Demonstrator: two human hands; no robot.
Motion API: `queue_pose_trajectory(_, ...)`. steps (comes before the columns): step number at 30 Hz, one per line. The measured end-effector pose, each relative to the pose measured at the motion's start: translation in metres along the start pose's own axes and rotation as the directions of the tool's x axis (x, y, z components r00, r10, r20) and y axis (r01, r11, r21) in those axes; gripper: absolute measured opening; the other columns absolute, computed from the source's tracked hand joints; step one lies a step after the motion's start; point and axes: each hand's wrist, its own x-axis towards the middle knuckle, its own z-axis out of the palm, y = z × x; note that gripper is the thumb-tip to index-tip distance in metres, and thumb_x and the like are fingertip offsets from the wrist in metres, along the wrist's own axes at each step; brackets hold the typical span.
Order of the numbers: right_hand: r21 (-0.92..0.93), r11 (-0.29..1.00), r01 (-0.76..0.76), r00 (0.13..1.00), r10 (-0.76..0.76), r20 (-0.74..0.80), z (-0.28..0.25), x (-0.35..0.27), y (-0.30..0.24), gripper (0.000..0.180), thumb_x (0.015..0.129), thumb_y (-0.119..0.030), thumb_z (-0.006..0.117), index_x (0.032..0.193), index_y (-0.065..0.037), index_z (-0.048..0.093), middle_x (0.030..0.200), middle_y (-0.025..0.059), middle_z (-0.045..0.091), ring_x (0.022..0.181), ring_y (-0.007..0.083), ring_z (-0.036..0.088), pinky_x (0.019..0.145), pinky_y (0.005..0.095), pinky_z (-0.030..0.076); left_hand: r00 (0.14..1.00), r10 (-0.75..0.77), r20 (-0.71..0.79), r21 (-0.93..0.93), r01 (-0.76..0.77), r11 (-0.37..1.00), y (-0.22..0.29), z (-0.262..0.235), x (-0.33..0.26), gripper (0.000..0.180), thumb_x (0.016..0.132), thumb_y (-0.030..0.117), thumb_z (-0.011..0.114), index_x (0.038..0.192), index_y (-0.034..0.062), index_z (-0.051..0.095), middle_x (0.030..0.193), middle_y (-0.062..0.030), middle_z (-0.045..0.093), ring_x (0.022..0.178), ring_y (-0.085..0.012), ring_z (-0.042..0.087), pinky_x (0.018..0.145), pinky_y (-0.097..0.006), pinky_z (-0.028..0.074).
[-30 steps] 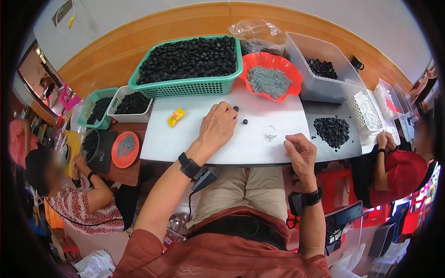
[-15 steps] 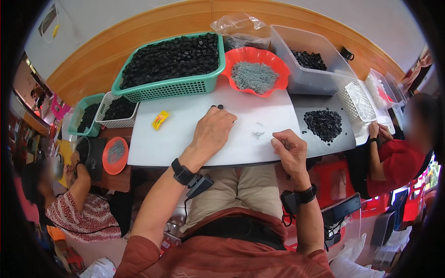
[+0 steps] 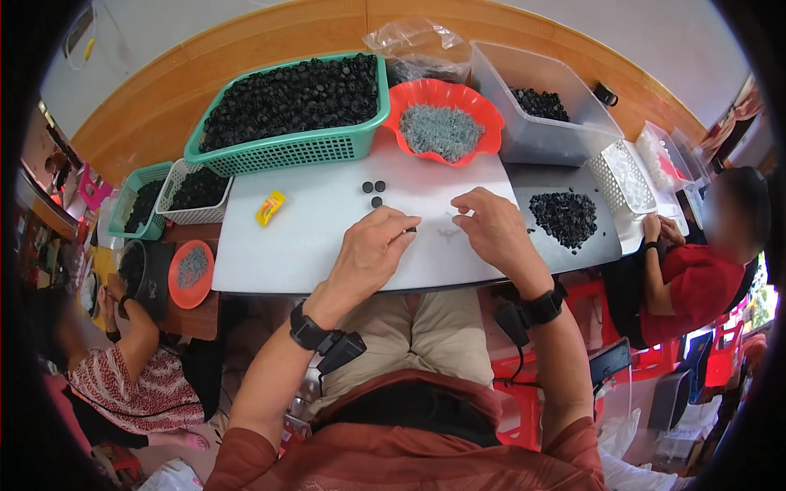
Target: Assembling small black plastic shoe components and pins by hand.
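Note:
My left hand point(image 3: 375, 250) is over the white work surface, its thumb and forefinger pinched on a small round black cap point(image 3: 412, 230). Just beyond those fingers lie three black caps point(image 3: 377, 201), close together. To the right, my right hand point(image 3: 497, 231) hovers with bent fingers, thumb and forefinger slightly apart; nothing shows between them. Its fingertips are nearest to a few thin grey pins point(image 3: 448, 234) on the white surface. Several more such pins fill a red scalloped bowl point(image 3: 442, 132) farther back.
A green basket point(image 3: 286, 154) of black parts stands at the back, with a clear bin point(image 3: 557, 139) opposite. Loose black parts point(image 3: 565, 219) lie on a grey tray at right. A yellow packet point(image 3: 269, 209) lies at left. Co-workers sit on both sides.
My left hand has drawn back toward me, uncovering the caps on the surface. My right hand has turned over and moved forward and left toward the loose pins.

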Motion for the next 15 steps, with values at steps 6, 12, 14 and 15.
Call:
queue_pose_trajectory(6,-0.228,0.973,0.029,0.972,0.026,0.234,0.009,0.019,0.000,0.019,0.091,-0.009,0.067,0.107,-0.001,0.072,0.101,0.0187,0.072,0.095,0.0399,0.068,0.084,0.0473,0.052,0.990,-0.132,0.053,-0.163,0.139,0.977,0.004,-0.005,-0.003,0.022,0.095,0.005,0.069,0.116,0.0012,0.074,0.105,-0.0062,0.070,0.085,-0.0128,0.065,0.076,-0.027,0.052)
queue_pose_trajectory(12,-0.296,0.952,0.082,0.944,0.021,0.328,0.009,0.021,0.004,0.019,0.093,-0.007,0.064,0.109,0.000,0.070,0.102,0.0224,0.071,0.095,0.0425,0.067,0.085,0.0491,0.051,0.941,-0.291,0.173,-0.592,0.335,0.733,-0.010,-0.005,-0.006,0.022,0.101,0.010,0.066,0.119,-0.0019,0.070,0.103,-0.0043,0.068,0.089,-0.0115,0.066,0.083,-0.027,0.056)
queue_pose_trajectory(14,-0.154,0.976,0.156,0.979,-0.132,0.156,0.008,0.016,0.005,0.019,0.091,-0.002,0.062,0.109,0.001,0.068,0.093,0.0219,0.069,0.089,0.0435,0.065,0.081,0.0487,0.052,0.924,-0.327,0.199,-0.706,0.366,0.607,-0.007,-0.007,-0.005,0.022,0.102,0.011,0.066,0.119,-0.0012,0.069,0.103,-0.0039,0.068,0.091,-0.0112,0.066,0.084,-0.028,0.057)
queue_pose_trajectory(15,-0.153,0.975,0.160,0.978,-0.135,0.159,0.008,0.014,0.001,0.019,0.091,-0.002,0.062,0.109,0.001,0.068,0.093,0.0219,0.069,0.089,0.0435,0.065,0.081,0.0487,0.052,0.902,-0.365,0.230,-0.796,0.390,0.462,-0.007,-0.008,-0.006,0.022,0.103,0.013,0.066,0.120,-0.0005,0.067,0.103,-0.0036,0.067,0.092,-0.0109,0.067,0.086,-0.029,0.059)
